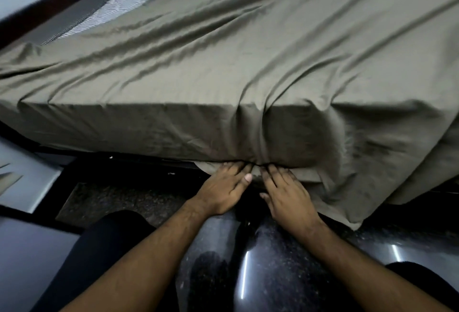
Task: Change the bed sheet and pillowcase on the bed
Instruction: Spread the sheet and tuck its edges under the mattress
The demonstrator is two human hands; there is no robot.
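An olive-green bed sheet (223, 68) with faint stripes lies wrinkled over the mattress (116, 1), whose pale grey top shows bare at the far left corner. Along the near side the sheet hangs down; left of my hands its hem is under the mattress, to the right it droops loose toward the floor. My left hand (223, 187) and my right hand (285, 192) lie side by side at the mattress's bottom edge, fingers straight and pressing the sheet's hem under it. The fingertips are hidden in the fold. No pillow or pillowcase is in view.
A dark wooden bed frame (49, 6) runs along the far left against a pale wall. The floor (285, 274) is glossy dark speckled stone with light reflections. A pale panel (32, 182) stands at the left. My dark-trousered knees (104, 249) are low in the view.
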